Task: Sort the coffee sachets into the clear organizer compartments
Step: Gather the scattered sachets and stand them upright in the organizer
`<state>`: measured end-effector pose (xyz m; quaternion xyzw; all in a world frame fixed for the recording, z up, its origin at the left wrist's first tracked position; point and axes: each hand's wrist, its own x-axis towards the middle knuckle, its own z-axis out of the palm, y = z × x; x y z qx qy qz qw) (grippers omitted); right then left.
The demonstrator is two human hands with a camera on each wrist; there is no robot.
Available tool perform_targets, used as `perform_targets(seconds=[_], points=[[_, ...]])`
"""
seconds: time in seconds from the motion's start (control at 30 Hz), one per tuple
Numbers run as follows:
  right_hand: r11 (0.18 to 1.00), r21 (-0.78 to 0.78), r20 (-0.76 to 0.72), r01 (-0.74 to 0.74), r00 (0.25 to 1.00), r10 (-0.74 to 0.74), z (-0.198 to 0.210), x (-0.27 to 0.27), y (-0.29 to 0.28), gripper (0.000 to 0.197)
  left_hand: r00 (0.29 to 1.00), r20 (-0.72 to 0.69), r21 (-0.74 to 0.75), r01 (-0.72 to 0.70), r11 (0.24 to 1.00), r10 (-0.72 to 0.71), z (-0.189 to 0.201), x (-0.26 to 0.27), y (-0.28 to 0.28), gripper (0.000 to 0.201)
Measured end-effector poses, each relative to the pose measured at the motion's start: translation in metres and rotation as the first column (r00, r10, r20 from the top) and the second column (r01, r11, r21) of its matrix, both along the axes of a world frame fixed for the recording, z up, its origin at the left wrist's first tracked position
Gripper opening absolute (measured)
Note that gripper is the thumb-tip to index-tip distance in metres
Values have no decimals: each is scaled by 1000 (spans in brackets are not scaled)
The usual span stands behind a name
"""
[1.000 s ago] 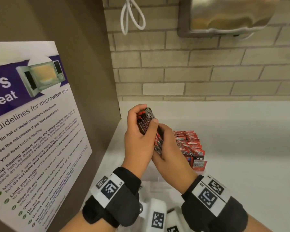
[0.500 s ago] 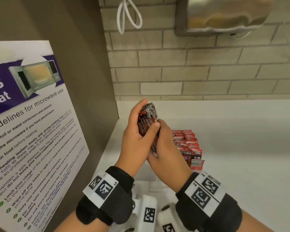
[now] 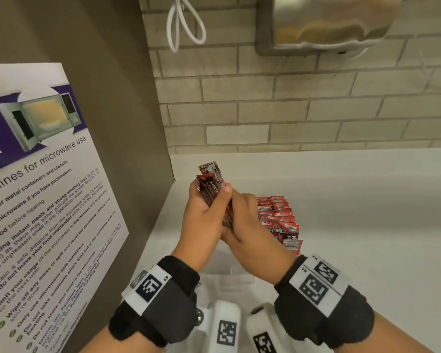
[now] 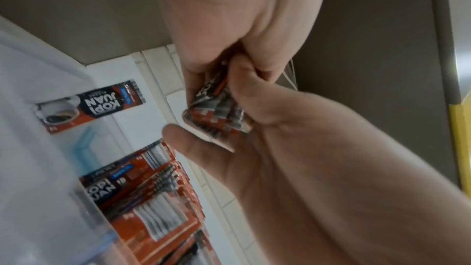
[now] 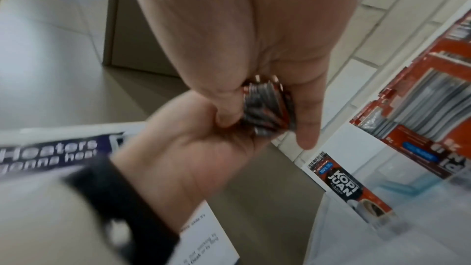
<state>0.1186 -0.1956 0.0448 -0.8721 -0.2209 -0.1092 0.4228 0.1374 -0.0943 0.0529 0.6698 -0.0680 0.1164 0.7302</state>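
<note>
A bundle of red and black coffee sachets is held upright above the counter's back left corner. My left hand grips its upper part, thumb across the front. My right hand holds its lower end from the right. The wrist views show the same bundle pinched between both hands. Right of the hands, the clear organizer holds a packed row of red sachets. One single sachet stands alone in a neighbouring compartment.
A microwave guidelines poster leans on the brown side panel at the left. Behind is a brick wall with a metal dispenser and a white cable loop. White counter stretches to the right.
Both hands keep hold of the bundle. It has tilted a little more upright, and one sachet now pokes above the others.
</note>
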Motion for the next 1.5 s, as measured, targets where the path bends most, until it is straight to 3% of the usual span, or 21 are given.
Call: perform_targets(seconds=[0.07,0.17,0.23,0.3,0.37,0.4,0.47,0.53,0.67,0.8,0.97,1.07,1.17,1.27,1.4,1.5], points=[[999,-10,-129,-48,991,46,8,1,-7,59,999,34,40,-32,999,31,-3,3,3,26],[973,-220,-180,-67,983,27,21,5,-20,57,989,121,180,-107,978,86,-9,6,6,23],[962,-273,-205,-15,978,-43,38,10,-31,53,979,175,277,-150,949,103,-11,8,9,24],[985,-166,-231,38,970,-76,62,16,-39,48,983,178,360,-113,926,51,-14,11,12,34],[1000,-12,-328,-13,945,8,83,21,-40,52,989,137,474,-19,881,-53,-18,16,11,51],[998,-13,-396,-66,916,56,91,24,-40,55,989,116,533,19,846,-95,-21,19,10,59],[973,-165,-504,-163,862,59,95,31,-37,56,986,98,624,48,780,-138,-23,25,6,67],[938,-295,-524,-183,852,1,90,40,-34,49,983,90,672,60,738,-161,-25,29,3,71],[930,-318,-550,-186,835,-21,71,49,-24,37,975,85,704,88,705,-207,-32,35,2,70],[898,-401,-410,-178,912,-2,56,55,-16,20,974,84,690,97,718,-212,-33,38,3,84],[950,-289,-335,-118,942,15,52,65,-15,16,975,15,607,167,777,-221,-28,40,4,92],[945,-311,-286,-104,958,11,50,68,-15,15,972,-45,545,218,810,-231,-32,44,4,93],[905,-411,-248,-110,969,5,49,71,-20,18,943,-184,541,332,772,-277,-30,43,10,79],[830,-536,-220,-155,975,40,46,74,-23,18,892,-337,584,449,676,-302,-32,43,18,58],[666,-728,-135,-160,987,89,38,81,-19,18,940,-263,750,341,566,-218,-40,49,14,33],[565,-811,-105,-150,988,113,33,85,-17,19,951,-268,742,308,596,-157,-45,55,8,16]])
